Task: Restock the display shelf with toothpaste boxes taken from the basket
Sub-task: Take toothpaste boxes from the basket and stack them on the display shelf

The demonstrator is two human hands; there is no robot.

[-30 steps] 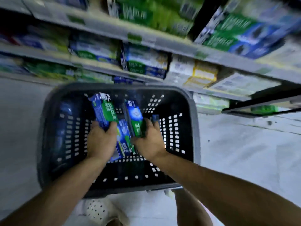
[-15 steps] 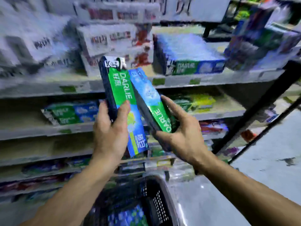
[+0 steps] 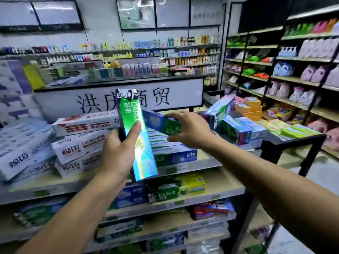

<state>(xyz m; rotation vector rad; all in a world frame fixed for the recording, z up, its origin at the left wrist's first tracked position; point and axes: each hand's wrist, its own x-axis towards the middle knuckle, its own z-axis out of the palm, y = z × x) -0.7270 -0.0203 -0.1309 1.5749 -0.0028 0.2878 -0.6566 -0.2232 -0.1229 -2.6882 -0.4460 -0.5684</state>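
Left hand (image 3: 117, 153): grip clamped on upright green toothpaste box (image 3: 134, 125). Right hand (image 3: 190, 129), at 3 o'clock: grip clamped on blue-green box (image 3: 159, 122), tilted over shelf (image 3: 211, 180) stack (image 3: 172, 154).

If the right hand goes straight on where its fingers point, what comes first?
Likely the upright green box in the left hand; the blue box in the right hand lies close, depth unclear.
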